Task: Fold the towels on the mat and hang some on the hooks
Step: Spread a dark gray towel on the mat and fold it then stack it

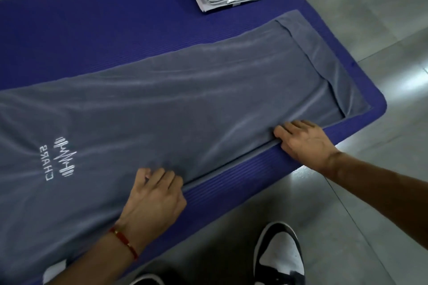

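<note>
Flat beneath both hands' fingers (159, 176): towel (185, 90).

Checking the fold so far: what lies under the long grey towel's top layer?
Under the grey towel a lower layer of the same towel peeks out at the right end and near edge, resting on the blue mat. The mat beneath it is covered.
</note>
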